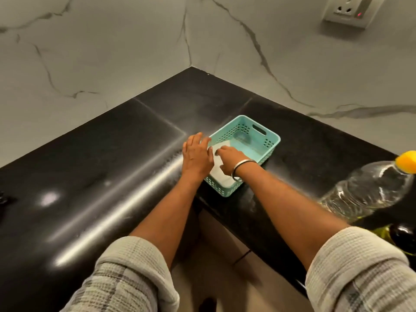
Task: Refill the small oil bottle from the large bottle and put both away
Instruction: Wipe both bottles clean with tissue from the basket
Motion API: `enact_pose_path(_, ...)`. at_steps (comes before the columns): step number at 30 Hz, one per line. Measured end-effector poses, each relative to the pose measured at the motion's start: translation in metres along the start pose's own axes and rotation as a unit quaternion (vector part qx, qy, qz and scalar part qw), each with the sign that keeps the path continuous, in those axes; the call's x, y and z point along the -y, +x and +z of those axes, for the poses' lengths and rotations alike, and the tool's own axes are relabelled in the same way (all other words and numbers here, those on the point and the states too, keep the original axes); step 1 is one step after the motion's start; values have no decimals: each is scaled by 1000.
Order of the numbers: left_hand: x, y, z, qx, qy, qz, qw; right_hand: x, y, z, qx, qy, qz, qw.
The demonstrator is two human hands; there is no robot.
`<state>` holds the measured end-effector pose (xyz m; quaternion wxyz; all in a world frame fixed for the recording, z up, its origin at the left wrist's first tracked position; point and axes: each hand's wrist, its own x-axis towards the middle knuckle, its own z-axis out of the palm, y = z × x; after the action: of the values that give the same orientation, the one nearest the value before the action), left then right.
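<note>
Right hand (225, 154) fingers curled onto a white sheet (219, 174) in the teal basket (267, 143); looks pinched. Left hand (195, 154) flat, fingers straight, steadying the basket rim. Large bottle (369, 190) well apart on the tabletop (101, 154), right edge. Small bottle: not visible. Reads as storage prep; next, reach for the bottle.

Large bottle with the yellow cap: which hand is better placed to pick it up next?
Probably the right hand. The large bottle stands beside the right forearm, at the counter's right edge. The left hand rests on the teal basket rim, farther away, and would have to cross over.
</note>
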<state>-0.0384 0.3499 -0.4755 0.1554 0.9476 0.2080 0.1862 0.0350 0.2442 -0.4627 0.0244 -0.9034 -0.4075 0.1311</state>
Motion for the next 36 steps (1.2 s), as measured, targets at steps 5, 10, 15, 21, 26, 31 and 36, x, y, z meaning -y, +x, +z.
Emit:
enact_pose_path(5,16,11,-3,-25,-5,12,1000,8,32,14,29,26,-7,999)
enact_pose_path(10,25,12,-3,-20,2,28,999,17,42,23,28,51,14,998)
enact_pose_path(15,29,8,-8,-20,6,31,999,21,35,24,45,14,27,999)
enact_pose_path(21,34,0,-14,-15,-1,5,1000,15,27,11,24,13,32,999)
enact_pose_path(26,35,0,-13,-43,-38,-21,998,0,15,-3,-38,95,31,994)
enact_pose_path(31,15,3,-11,-55,-175,11,983,-11,7,-10,-149,226,58,961)
enact_pose_path(36,-5,7,-14,126,-293,-37,947,-15,-2,-18,-189,310,108,925)
